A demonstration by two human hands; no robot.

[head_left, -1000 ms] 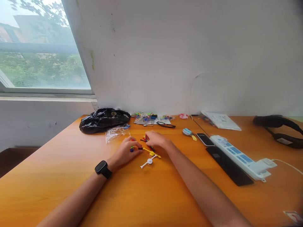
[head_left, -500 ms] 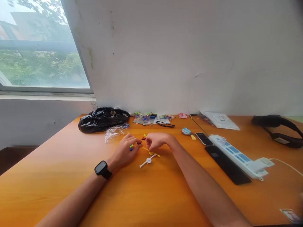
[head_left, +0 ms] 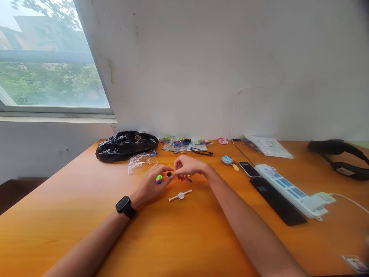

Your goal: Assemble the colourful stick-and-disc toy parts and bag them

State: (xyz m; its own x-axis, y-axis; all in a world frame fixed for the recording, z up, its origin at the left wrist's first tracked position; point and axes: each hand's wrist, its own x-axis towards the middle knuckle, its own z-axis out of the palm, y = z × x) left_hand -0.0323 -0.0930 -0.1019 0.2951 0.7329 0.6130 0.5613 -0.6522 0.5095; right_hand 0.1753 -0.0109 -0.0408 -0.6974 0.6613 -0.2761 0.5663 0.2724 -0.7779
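Note:
My left hand point(head_left: 152, 181) rests on the tabletop, its thumb and fingers curled around a small black round piece point(head_left: 168, 174). Beside that, within the curve of the same hand, sits a small green and blue piece point(head_left: 159, 179). My right hand point(head_left: 187, 167) is just to the right, its fingertips pinched on a yellow arrow-shaped piece point(head_left: 171, 166) that shows only in part. Under the right hand, the tip of a blue arrow piece point(head_left: 189, 179) sticks out. Closer to me lies a white double-ended arrow point(head_left: 181, 196) with a round hub, untouched.
Along the wall are a black plastic bag point(head_left: 125, 147), clear packets of colourful parts point(head_left: 177, 144) and black-framed glasses point(head_left: 201, 151). A clear plastic wrapper point(head_left: 141, 161) lies left. To the right are a tape measure point(head_left: 227, 160), a phone point(head_left: 249, 169) and a power strip point(head_left: 288, 188).
My right hand has lifted the yellow arrow off the spot by the white arrow and brought it up and left, toward my left hand. The white arrow has turned slightly.

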